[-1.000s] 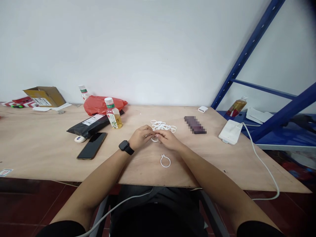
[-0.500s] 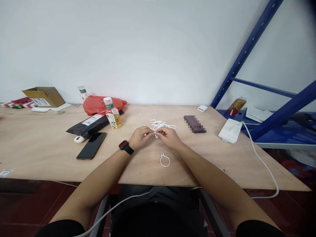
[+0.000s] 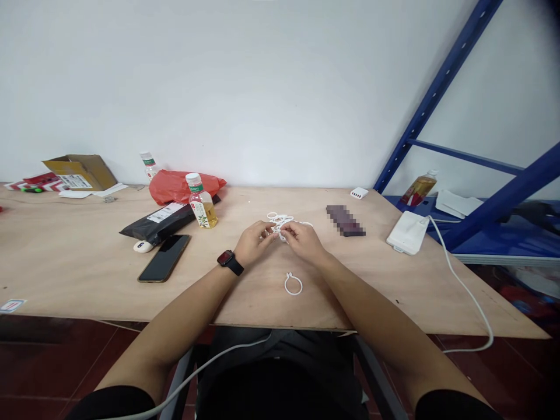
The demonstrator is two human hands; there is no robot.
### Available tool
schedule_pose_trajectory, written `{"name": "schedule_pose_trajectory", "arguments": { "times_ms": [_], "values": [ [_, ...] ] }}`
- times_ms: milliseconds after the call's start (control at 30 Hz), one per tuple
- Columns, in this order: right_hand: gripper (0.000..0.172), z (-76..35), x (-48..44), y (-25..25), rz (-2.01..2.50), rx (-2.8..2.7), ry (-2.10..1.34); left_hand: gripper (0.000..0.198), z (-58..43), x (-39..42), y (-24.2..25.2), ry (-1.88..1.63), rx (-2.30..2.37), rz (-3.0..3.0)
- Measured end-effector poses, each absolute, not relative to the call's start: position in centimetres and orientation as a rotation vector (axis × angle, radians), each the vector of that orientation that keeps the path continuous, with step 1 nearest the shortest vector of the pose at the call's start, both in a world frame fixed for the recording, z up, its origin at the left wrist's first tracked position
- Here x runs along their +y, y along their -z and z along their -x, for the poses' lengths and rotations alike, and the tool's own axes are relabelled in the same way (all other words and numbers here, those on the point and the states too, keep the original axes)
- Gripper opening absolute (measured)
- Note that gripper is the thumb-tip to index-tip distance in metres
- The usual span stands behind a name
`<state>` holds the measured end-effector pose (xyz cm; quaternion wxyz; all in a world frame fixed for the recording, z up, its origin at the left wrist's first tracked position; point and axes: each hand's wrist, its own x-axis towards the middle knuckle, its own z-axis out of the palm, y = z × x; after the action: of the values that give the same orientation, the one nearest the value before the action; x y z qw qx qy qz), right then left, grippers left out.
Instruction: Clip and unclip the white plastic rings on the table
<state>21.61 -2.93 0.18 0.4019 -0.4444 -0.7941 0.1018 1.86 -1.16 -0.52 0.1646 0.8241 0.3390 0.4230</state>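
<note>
Left hand: The left hand (image 3: pixel 254 242), above a watch-strapped wrist (image 3: pixel 230 262), curls in from the left, thumb tip beside a white ring; whether it grips, one cannot tell.
Held ring: The white ring (image 3: pixel 283 237), mostly hidden, sits between the hands' fingertips; its tilt is unclear.
Ring pile: White rings (image 3: pixel 285 219) lie heaped on the tabletop (image 3: pixel 254 306), just on the far side of the fingertips, centered between both hands.
Lone ring: A single ring (image 3: pixel 289 275) lies flat on the near side, slightly closer to the right arm, its small tab facing far.
Right hand: The right hand (image 3: pixel 303 242) appears to pinch the held piece from the right.
</note>
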Motion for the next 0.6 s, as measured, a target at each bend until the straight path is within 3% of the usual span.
{"name": "schedule_pose_trajectory", "arguments": {
  "times_ms": [200, 400, 600],
  "values": [
    [0.021, -23.6, -2.0, -0.1, 1.367, -1.947, 0.157, 0.033, -2.8, -2.8, 0.4, -0.778, 0.579, -2.571],
    [0.023, -23.3, -2.1, 0.0, 1.395, -1.967, 0.106, 0.019, -4.1, -3.7, 1.2, -0.428, 0.517, -2.640],
    [0.019, -22.9, -2.4, -0.2, 1.274, -1.941, 0.005, 0.020, -2.9, -2.3, 1.2, -0.477, 0.685, -2.678]
  ]
}}
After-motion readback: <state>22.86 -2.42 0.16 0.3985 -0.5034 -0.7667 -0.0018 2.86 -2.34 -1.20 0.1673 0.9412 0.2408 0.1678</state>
